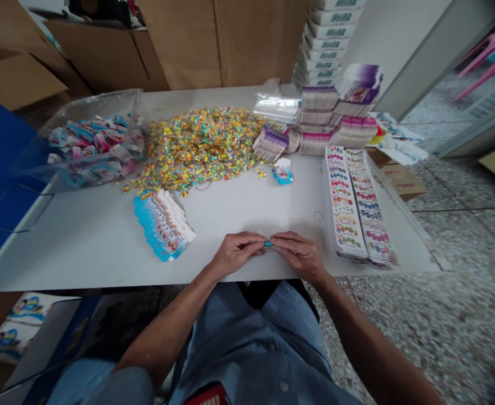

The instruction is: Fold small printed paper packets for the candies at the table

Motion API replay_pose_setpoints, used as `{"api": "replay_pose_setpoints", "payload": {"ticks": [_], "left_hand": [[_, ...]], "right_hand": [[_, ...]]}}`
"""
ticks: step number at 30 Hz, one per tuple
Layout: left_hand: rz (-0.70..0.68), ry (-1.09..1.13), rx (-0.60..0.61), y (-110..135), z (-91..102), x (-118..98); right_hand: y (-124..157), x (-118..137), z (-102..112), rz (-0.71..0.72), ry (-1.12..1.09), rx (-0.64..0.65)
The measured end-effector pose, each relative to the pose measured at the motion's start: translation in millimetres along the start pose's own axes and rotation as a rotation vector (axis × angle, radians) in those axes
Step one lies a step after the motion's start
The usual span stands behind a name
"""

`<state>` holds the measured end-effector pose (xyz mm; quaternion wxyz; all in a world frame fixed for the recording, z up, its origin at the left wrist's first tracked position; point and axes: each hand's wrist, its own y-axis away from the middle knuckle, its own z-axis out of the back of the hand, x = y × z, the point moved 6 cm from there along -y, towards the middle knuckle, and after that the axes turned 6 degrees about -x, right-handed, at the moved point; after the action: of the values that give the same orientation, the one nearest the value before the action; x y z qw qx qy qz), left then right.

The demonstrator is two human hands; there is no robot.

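Near the table's front edge, my left hand (239,251) and my right hand (298,253) meet, fingertips pinched on a small blue piece (268,244). Most of it is hidden by the fingers, so its kind cannot be told. To the left lies a fanned stack of flat blue-and-white printed cartons (163,225). A single small blue carton (283,171) sits beyond my right hand. Right of that hand stand two long rows of printed sticker cards (344,202) in a clear tray. A thin rubber band (318,216) lies between.
A wide heap of small yellow and multicoloured wrapped pieces (205,146) covers the table's middle back. At left is a clear bag of filled small cartons (95,146). Bundled purple and pink cartons (319,118) are stacked at the back right, before piled white boxes (325,45).
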<state>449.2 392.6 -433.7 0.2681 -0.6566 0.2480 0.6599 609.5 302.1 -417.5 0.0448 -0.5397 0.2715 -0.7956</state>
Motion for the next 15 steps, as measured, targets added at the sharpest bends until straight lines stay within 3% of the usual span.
{"api": "replay_pose_setpoints", "payload": {"ticks": [9, 15], "left_hand": [[-0.145, -0.101, 0.046, 2, -1.0, -3], [-0.572, -0.418, 0.002, 9, 0.2, -18]], "right_hand": [[-1, 6, 2, 0.101, 0.026, 0.039], [2, 13, 3, 0.285, 0.103, 0.061]]}}
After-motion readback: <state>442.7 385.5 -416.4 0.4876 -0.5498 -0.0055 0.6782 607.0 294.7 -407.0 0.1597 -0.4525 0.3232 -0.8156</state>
